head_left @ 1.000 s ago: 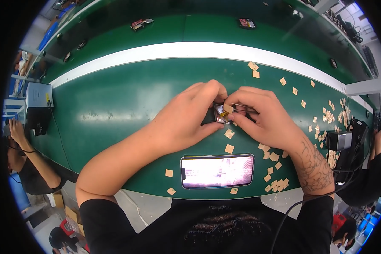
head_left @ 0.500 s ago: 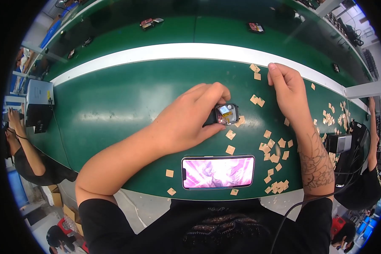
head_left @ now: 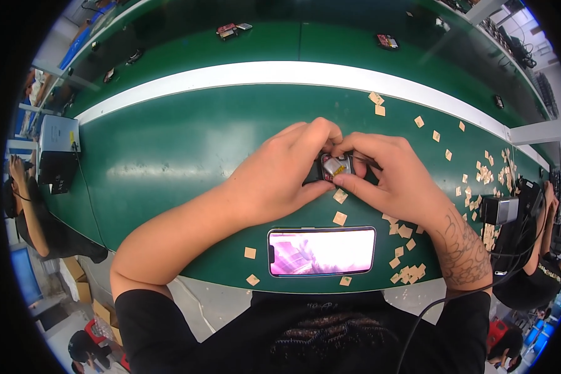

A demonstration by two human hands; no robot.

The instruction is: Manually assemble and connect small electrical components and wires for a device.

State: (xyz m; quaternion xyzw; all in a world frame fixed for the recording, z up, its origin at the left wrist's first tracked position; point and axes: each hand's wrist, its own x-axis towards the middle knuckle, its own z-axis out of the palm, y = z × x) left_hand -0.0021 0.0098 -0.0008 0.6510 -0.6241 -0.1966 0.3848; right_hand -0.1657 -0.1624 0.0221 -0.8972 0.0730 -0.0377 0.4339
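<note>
A small dark, open-backed device like a watch case [head_left: 335,167] lies between my hands, a silvery cell and bits of yellow and red showing inside. My left hand [head_left: 279,167] grips it from the left, thumb at its near side and fingers curled over the far side. From the right, my right hand [head_left: 393,174] closes on it with thumb and index finger across the opening; its other fingers are partly hidden. Just below the device lies a tan square piece [head_left: 340,196].
A lit phone [head_left: 321,251] lies near the table's front edge. Several tan squares [head_left: 411,274] are scattered on the right. Beyond a white rail [head_left: 249,73], opened devices [head_left: 388,42] sit on a green surface. A grey box [head_left: 500,210] stands at right, a metal-cased unit [head_left: 57,149] at left.
My right hand has come down from the upper right onto the device, whose inner silvery piece now looks different. Devices beyond the rail have shifted slightly right. My left hand stays put.
</note>
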